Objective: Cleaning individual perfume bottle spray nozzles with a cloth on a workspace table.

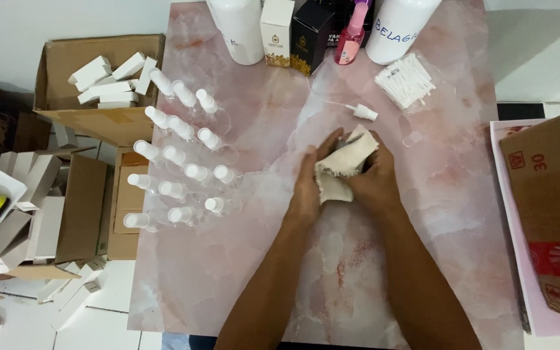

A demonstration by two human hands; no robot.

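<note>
Our left hand and right hand are both clamped around a cream cloth, bundled between them just above the middle of the pink marbled tabletop. To the left lie rows of clear spray bottles with white caps. A loose white spray nozzle rests just beyond the cloth.

pink marbled table, cream cloth

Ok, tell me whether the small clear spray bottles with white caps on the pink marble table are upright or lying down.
Lying down: the clear spray bottles rest on their sides in rows on the table.
</note>
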